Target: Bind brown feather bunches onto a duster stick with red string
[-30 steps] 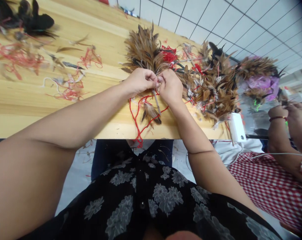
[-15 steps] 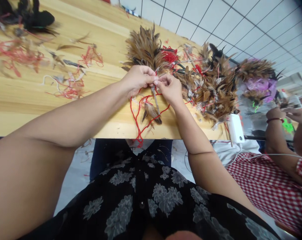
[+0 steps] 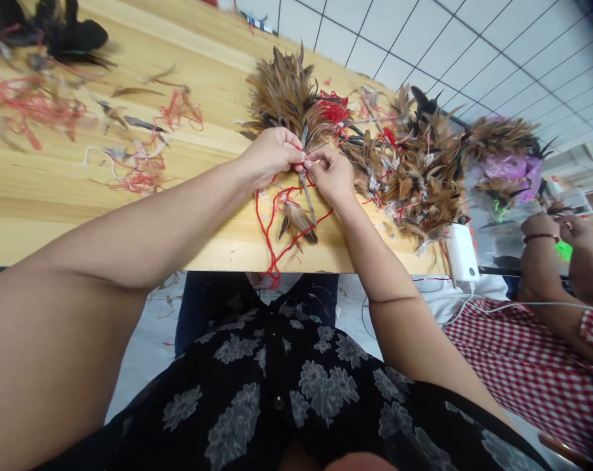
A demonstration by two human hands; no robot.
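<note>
My left hand [image 3: 271,156] and my right hand [image 3: 333,176] meet fingertip to fingertip over a wooden table [image 3: 80,190]. Both are pinched shut on the base of a bundle of brown feathers [image 3: 286,98] that fans away from me. A thin feather quill [image 3: 306,195] sticks out below my fingers toward the table edge. Red string [image 3: 271,229] loops under my hands and hangs over the edge. A small loose feather [image 3: 296,219] lies by the string.
A large heap of brown feathers [image 3: 418,170] with red ties lies right of my hands. Red string scraps [image 3: 31,111] and dark feathers [image 3: 65,36] litter the table's left. A white charger [image 3: 463,252] sits at the right corner. Another person's hands [image 3: 556,229] work beside purple material [image 3: 512,167].
My right hand has turned from a fist into a fingertip pinch and shifted slightly away from me. The other person's hands at the right have moved about.
</note>
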